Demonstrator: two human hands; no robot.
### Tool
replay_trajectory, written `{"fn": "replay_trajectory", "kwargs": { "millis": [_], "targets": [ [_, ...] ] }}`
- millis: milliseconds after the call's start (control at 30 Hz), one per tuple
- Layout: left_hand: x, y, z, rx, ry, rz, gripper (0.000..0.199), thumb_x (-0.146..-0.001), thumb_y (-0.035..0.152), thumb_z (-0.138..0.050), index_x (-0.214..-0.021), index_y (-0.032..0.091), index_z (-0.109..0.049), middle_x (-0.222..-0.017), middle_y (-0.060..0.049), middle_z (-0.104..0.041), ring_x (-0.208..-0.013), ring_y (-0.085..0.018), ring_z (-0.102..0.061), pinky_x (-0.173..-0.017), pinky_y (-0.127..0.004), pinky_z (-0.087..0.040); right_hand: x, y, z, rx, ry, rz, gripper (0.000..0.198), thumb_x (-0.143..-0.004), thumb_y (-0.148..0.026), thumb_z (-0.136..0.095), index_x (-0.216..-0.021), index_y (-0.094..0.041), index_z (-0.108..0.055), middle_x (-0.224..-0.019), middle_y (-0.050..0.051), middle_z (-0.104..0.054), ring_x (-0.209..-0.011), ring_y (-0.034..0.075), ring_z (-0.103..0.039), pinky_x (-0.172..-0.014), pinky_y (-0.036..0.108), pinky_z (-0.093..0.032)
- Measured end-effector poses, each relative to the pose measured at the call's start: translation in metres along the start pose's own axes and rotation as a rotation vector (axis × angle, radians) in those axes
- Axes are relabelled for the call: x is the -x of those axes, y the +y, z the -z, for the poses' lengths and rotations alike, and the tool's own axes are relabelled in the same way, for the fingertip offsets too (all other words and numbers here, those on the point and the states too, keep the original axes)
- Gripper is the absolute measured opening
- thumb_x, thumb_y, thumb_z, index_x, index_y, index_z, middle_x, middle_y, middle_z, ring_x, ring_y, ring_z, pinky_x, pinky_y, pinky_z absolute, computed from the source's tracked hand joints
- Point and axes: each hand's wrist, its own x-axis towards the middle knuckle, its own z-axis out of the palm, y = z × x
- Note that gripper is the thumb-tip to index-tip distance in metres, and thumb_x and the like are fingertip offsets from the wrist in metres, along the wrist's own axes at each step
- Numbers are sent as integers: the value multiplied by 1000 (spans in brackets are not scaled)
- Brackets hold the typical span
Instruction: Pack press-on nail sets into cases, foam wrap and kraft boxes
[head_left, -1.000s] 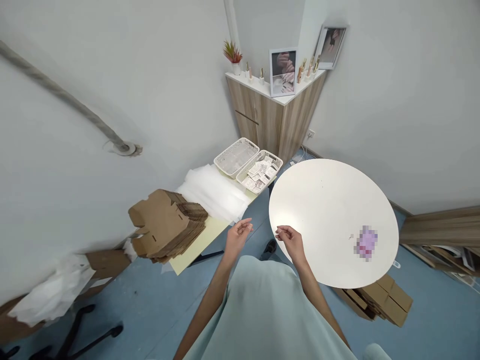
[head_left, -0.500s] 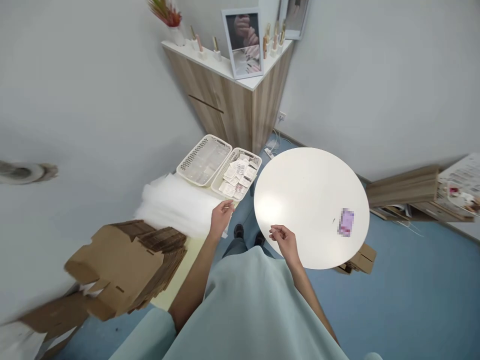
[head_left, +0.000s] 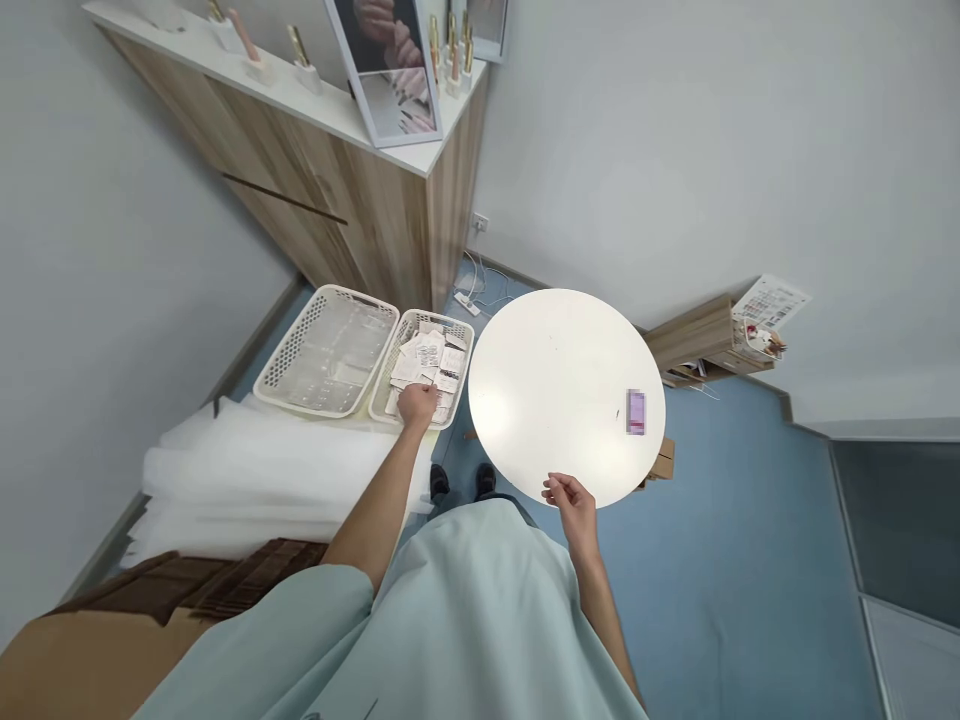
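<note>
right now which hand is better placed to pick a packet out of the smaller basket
Left. The left hand is already reaching into the smaller basket, its fingers down on the paper packets. The right hand sits loosely curled at the near edge of the round white table, on the far side from the basket.

Two white baskets point(head_left: 330, 350) point(head_left: 459, 352), one round table point(head_left: 555, 390), two hands point(head_left: 418, 404) point(head_left: 574, 500)

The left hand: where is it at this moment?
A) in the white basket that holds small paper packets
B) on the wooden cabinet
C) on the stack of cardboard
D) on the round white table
A: the left hand reaches into the basket of paper packets, beside the basket of clear bags.
</note>
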Motion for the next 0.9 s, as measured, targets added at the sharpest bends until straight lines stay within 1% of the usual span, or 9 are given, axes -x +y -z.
{"fn": "replay_trajectory", "kwargs": {
  "millis": [133, 267, 367, 467, 567, 633, 700, 800, 900],
  "targets": [
    [-7, 0, -5, 55, 35, 54, 27, -86, 36, -66, -92, 16, -83, -76, -13, -79, -94, -31, -75, -86, -36, -53, 13, 5, -1, 2, 61, -25, 54, -80, -68, -82, -102, -19, -81, -100, 11, -81, -88, 26, -77, -89, 44, -64],
    [-5, 0, 1, 112, 48, 78, 19, -78, 30, -68, -82, 17, -81, -69, -12, -77, -91, -32, -76, -85, -37, -54, 13, 5, -5, -17, 67, 1, 52, -80, -68, -82, -102, -20, -82, -99, 12, -81, -89, 27, -77, -90, 46, -65],
    [3, -3, 13, 158, 69, 103, 15, -74, 27, -68, -75, 17, -79, -64, -11, -74, -85, -34, -77, -81, -39, -56, 4, 4, -6, -28, 32, 27, 52, -81, -68, -81, -101, -21, -81, -98, 12, -81, -87, 27, -78, -89, 45, -65],
    [22, -7, 27, 222, 100, 138, 16, -74, 26, -65, -77, 16, -77, -64, -10, -74, -76, -30, -78, -72, -36, -57, -10, -1, -6, -29, -56, 52, 50, -82, -67, -80, -102, -21, -81, -99, 11, -81, -87, 26, -78, -88, 44, -66],
    [56, -4, 38, 338, 139, 129, 21, -77, 29, -63, -84, 15, -77, -78, -10, -79, -75, -24, -77, -62, -28, -54, -28, -7, -5, -15, -165, 89, 47, -86, -63, -78, -106, -21, -81, -101, 10, -81, -88, 24, -79, -89, 42, -65],
    [85, 6, 41, 511, 147, 62, 26, -77, 35, -66, -88, 15, -77, -89, -11, -80, -72, -21, -74, -55, -26, -49, -41, -14, -5, -4, -242, 114, 45, -86, -62, -78, -106, -21, -81, -100, 9, -82, -88, 24, -79, -90, 41, -64],
    [119, 21, 39, 614, 123, 9, 30, -75, 41, -72, -87, 14, -77, -87, -11, -78, -68, -19, -70, -50, -24, -44, -55, -23, -6, 0, -310, 138, 44, -86, -61, -79, -104, -21, -81, -98, 8, -82, -85, 24, -79, -88, 41, -64],
    [169, 50, 30, 713, 43, -86, 35, -74, 48, -79, -87, 15, -78, -82, -9, -75, -63, -16, -64, -47, -23, -40, -75, -44, -4, -6, -379, 180, 42, -85, -59, -79, -102, -20, -82, -98, 8, -81, -82, 21, -77, -86, 38, -63],
    [211, 78, 15, 728, -30, -179, 36, -78, 52, -80, -88, 17, -79, -75, -6, -72, -52, -12, -53, -47, -25, -40, -93, -68, 6, -29, -377, 218, 41, -85, -58, -80, -101, -21, -83, -95, 6, -80, -77, 18, -74, -80, 34, -61]
  ]
}}
